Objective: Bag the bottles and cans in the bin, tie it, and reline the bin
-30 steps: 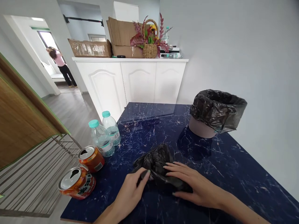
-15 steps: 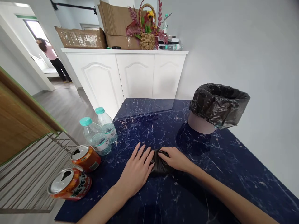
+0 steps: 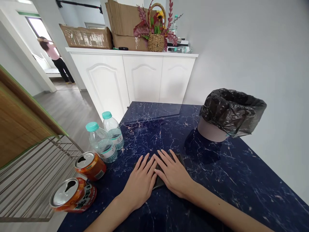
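A black plastic bag (image 3: pixel 158 183), folded into a small flat bundle, lies on the dark blue marbled table (image 3: pixel 154 129). My left hand (image 3: pixel 142 180) rests flat on its left part with the fingers stretched out. Across the bundle's right part lies my right hand (image 3: pixel 173 172), palm down, fingers extended, its fingertips meeting those of the left. Most of the bag is hidden beneath both hands.
Left of my hands stand two clear bottles with teal caps (image 3: pixel 102 143) and two opened orange cans (image 3: pixel 90 166). A bin lined with a black bag (image 3: pixel 231 112) stands at the right. Behind are a white cabinet (image 3: pixel 145 77) and, far left, another person (image 3: pixel 54 58).
My right hand has let go of its pinch on the bag and now lies flat over it, closer to my left hand. The bundle looks flatter. The view has shifted slightly.
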{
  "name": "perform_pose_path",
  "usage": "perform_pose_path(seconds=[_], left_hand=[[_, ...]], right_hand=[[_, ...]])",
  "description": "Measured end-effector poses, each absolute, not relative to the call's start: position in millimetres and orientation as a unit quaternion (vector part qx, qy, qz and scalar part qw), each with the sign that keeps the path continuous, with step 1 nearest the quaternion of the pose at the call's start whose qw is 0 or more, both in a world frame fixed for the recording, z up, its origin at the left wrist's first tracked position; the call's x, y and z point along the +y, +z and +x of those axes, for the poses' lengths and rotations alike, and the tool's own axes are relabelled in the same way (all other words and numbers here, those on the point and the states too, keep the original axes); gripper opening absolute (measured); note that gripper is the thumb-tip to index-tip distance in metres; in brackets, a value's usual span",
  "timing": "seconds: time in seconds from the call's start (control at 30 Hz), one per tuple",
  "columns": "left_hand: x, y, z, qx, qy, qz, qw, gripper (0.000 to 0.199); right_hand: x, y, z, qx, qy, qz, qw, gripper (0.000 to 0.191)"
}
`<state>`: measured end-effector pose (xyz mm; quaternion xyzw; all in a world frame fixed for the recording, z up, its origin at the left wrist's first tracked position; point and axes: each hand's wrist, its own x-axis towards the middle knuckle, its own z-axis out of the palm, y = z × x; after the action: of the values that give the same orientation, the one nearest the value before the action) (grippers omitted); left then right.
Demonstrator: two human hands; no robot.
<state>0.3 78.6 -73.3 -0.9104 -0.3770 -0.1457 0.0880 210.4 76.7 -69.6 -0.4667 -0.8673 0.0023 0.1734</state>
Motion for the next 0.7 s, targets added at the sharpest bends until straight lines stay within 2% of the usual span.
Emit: perform_pose_path(seconds=[0.47,0.57,0.7], left_hand=[[81.6,-86.2,-13.5,-0.39,-0.173,-0.903,0.059,0.059],[81.1,-87.9,-16.3,-0.386,-0.176,-0.904,0.052,0.057],[74.9,-88.5,-22.6,-0.385,-0.185,-0.903,0.04,0.053]], right_hand=[[75.9,-81.1,217.4,-0.863,0.0,-0.482,0.15,0.058],[79.5,-79.7,224.7,-0.864,0.028,-0.479,0.155,0.054],[87.4,-72.9,244.4,-0.811,0.081,-0.548,0.186,0.045]])
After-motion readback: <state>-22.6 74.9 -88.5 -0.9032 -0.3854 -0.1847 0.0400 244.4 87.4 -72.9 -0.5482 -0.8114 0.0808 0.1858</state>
